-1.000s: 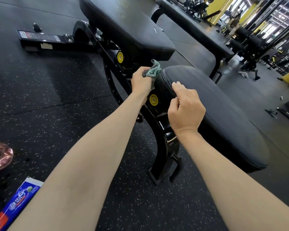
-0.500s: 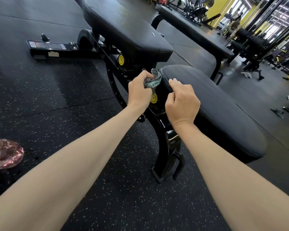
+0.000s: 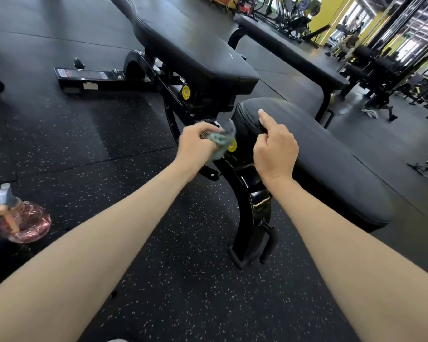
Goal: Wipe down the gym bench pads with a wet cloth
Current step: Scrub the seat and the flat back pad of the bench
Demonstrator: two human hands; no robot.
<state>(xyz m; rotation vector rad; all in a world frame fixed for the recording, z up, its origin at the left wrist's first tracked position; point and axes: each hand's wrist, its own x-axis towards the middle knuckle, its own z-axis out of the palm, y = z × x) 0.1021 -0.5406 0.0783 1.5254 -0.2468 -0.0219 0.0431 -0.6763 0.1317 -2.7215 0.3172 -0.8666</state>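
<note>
— Where's the cloth?
— The crumpled teal-green cloth (image 3: 220, 141) is bunched in the left hand (image 3: 195, 149), fingers curled round it. It's blurred, just left of the black oval seat pad (image 3: 331, 156), below the long black back pad (image 3: 195, 45).
— The right hand (image 3: 274, 154)?
— Forefinger straight, tip on the seat pad's near-left end; the other fingers are curled in, gripping nothing.
— Anything else?
— A round pink bottle (image 3: 25, 223), near left.
</note>
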